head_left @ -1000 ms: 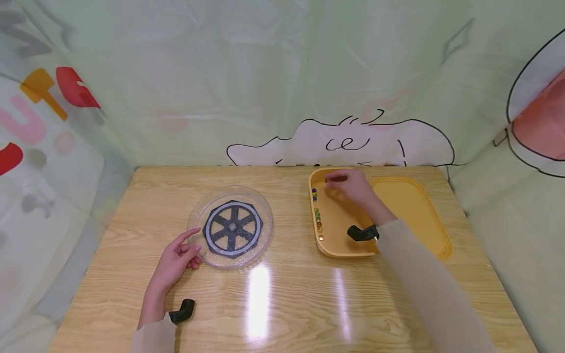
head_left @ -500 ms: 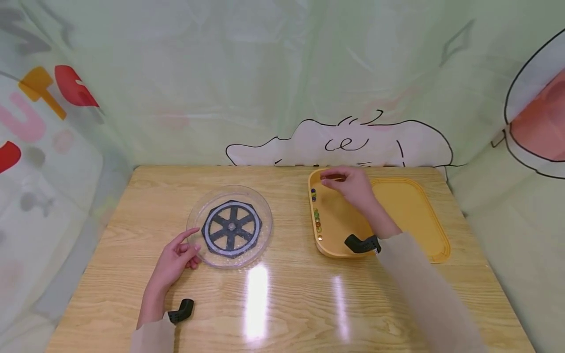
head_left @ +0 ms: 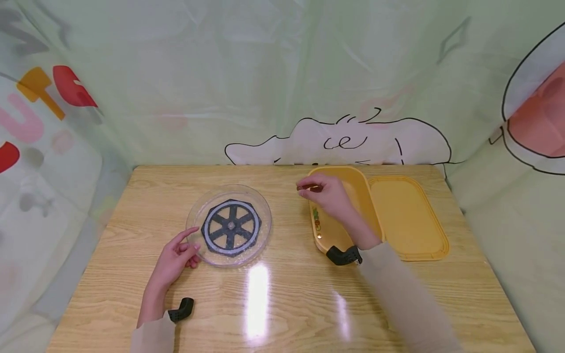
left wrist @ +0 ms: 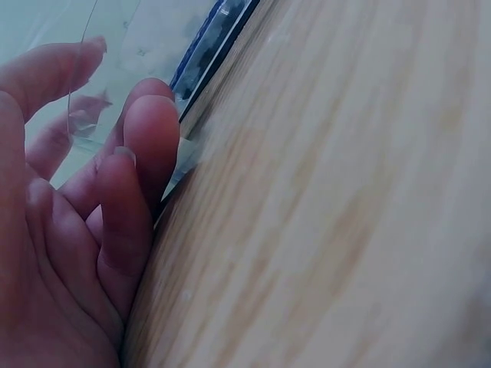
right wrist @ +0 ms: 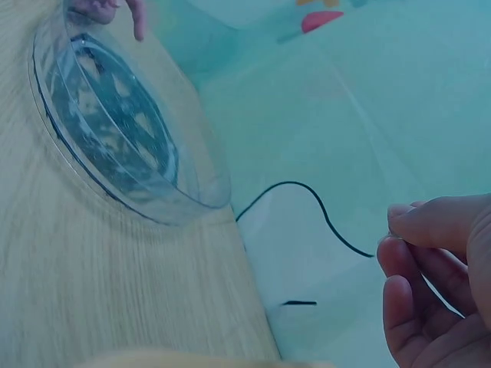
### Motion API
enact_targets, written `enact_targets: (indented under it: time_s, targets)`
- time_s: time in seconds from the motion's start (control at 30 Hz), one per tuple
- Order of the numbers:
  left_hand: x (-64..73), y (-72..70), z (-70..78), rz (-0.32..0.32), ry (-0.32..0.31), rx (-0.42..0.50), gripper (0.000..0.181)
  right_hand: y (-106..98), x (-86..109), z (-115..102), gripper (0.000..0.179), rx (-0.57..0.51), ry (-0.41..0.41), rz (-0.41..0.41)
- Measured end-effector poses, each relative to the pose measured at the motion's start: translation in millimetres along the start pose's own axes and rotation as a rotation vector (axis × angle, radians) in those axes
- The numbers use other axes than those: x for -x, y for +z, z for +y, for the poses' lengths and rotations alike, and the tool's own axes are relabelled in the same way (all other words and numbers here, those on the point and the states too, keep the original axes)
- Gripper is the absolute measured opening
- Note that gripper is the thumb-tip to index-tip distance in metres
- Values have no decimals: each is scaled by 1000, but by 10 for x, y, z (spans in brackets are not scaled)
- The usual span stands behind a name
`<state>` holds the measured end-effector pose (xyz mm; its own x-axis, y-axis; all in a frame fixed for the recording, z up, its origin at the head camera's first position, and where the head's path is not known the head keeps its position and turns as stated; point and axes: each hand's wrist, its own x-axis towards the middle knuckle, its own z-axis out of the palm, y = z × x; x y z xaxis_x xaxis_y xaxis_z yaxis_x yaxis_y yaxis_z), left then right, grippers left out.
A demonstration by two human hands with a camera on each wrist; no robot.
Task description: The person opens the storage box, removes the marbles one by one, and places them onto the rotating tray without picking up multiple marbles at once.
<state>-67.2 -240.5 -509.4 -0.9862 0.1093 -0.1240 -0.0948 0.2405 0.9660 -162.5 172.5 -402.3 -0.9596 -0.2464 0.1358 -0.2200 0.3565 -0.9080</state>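
My left hand (head_left: 173, 262) holds the near left rim of a round clear dish (head_left: 266, 211), thumb and index fingertips over its edge. The left wrist view shows the transparent wall crossing one finger (left wrist: 54, 73), with other fingers curled beside it. A dark, six-spoked wheel shape with a pale ring (head_left: 231, 225) shows within the dish. Over the left rim of a yellow tray (head_left: 375, 211), my right hand (head_left: 328, 196) pinches a tiny reddish glass marble between thumb and fingertips, mostly hidden by them. Several coloured marbles (head_left: 317, 219) line the tray's left side.
A flat yellow lid (head_left: 408, 220) lies right of the tray. Bare wooden table (head_left: 291, 289) stretches between dish and tray and along the front. A patterned pale green curtain (head_left: 198, 88) hangs behind the table's back edge.
My right hand has moved left and slightly nearer, from inside the tray's far left part to over its left rim, carrying the pinched marble. The left hand and dish stay put.
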Motion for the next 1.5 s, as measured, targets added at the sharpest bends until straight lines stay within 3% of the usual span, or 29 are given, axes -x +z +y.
enact_targets:
  time_s: [0.23,0.67,1.0,1.5]
  targets:
    - [-5,12,-3,-5,-2,-3,48,219,30,-51,17,-5,20,-23]
    - [-23,14,16,-19,-7,-19,48,711,0,9,18,-30,-16,-89]
    - [12,24,41,-10,-48,-20,49,1034,-17,71,19,-73,14,-144]
    - [10,33,12,-14,-28,-21,47,1453,-76,16,19,-129,13,-195]
